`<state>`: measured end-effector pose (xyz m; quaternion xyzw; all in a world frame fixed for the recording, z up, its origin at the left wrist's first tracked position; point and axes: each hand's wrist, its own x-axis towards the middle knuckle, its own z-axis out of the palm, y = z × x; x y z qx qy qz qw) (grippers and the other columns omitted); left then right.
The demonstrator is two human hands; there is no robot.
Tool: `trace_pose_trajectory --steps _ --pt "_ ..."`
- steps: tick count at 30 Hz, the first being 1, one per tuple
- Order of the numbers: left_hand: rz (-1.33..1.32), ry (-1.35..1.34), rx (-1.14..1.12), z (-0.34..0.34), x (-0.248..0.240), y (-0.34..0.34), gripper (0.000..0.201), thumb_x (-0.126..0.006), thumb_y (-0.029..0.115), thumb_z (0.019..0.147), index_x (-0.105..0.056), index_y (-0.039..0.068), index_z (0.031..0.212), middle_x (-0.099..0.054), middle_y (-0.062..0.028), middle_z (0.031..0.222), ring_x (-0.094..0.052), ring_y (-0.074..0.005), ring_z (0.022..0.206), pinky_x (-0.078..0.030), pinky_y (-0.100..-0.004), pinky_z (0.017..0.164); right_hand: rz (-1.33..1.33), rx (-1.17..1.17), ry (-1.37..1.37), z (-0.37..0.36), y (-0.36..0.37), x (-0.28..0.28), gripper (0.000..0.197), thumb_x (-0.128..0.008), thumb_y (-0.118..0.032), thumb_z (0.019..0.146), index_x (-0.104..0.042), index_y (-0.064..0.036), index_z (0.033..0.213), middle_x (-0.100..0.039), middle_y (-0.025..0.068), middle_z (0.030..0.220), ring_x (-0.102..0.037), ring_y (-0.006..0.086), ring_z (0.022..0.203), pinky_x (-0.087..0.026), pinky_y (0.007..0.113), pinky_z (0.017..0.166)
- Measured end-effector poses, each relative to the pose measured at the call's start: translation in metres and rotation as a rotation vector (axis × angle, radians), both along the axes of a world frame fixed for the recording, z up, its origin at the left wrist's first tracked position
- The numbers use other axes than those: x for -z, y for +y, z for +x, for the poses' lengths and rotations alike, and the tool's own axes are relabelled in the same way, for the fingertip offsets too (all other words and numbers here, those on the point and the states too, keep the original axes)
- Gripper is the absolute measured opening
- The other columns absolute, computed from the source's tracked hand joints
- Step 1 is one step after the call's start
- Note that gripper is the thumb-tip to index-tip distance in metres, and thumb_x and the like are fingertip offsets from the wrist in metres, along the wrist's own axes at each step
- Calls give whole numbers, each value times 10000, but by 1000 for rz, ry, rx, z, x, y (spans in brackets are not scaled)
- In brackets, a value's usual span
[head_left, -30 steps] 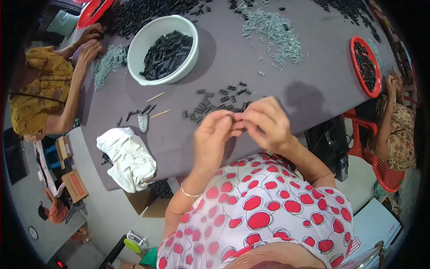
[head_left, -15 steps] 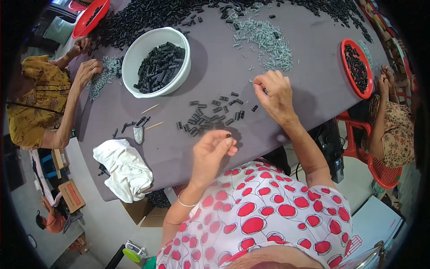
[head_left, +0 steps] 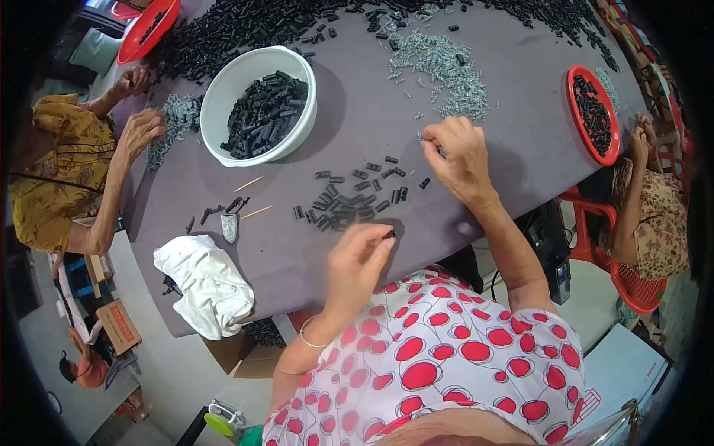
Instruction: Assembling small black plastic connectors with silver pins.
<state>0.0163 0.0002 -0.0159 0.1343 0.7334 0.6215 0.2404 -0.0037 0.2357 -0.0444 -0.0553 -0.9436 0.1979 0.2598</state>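
Note:
My left hand (head_left: 355, 264) pinches a small black plastic piece (head_left: 390, 234) between thumb and fingertips, just above the table's near edge. Beyond it lies a loose group of short black plastic pieces (head_left: 335, 199). Farther right, my right hand (head_left: 460, 157) has thumb and forefinger pressed together. A tiny silvery spring (head_left: 421, 136) shows at those fingertips. Past this hand spreads a pile of small metal springs (head_left: 446, 70). A white basin (head_left: 211, 111) filled with black pieces stands left of centre.
Heaped black parts (head_left: 223, 33) cover the table's far side. At left are a white cloth (head_left: 204, 286), a grey finger cover (head_left: 229, 229) and two thin sticks (head_left: 256, 211). Red trays (head_left: 614, 141) hold black pieces. People sit working at both sides.
My left hand has moved slightly right and down with the black piece. My right hand has barely shifted. The co-worker's hand at left has moved a little left.

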Motion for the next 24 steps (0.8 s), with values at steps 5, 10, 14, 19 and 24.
trace_pose_trajectory --steps 5,10,14,19,24 --pt "-157 699 84 -13 8 10 228 -706 -26 718 -643 20 932 -596 -82 868 -565 -244 771 -464 -328 660 69 9 9 -3 -4 3 139 -669 -99 704 -583 -138 805 -513 -2 778 -512 197 794 -346 355 715" --pt "-229 879 78 -12 18 15 266 -718 -40 670 -645 43 912 -573 -67 848 -530 -255 767 -446 -349 654 51 -46 28 0 2 5 148 -669 -93 703 -575 -141 807 -505 -6 769 -511 191 792 -345 342 716" --pt "-262 915 66 -12 17 15 266 -720 -31 667 -647 52 910 -569 -58 843 -525 -249 789 -442 -350 670 -2 -32 13 4 3 2 167 -670 -86 703 -589 -142 837 -509 -3 782 -515 190 800 -348 342 719" --pt "-298 944 69 -11 16 13 290 -717 -23 672 -645 58 941 -568 -58 860 -520 -252 803 -436 -353 688 59 -54 27 -2 9 -9 211 -682 -94 704 -619 -143 899 -529 -2 827 -514 192 822 -353 353 727" --pt "-324 919 27 -17 2 14 361 -736 7 662 -637 66 1004 -566 -80 901 -511 -269 846 -424 -363 740 109 -125 30 -7 15 -3 171 -689 -96 699 -610 -142 843 -531 -10 809 -509 189 820 -350 354 726"
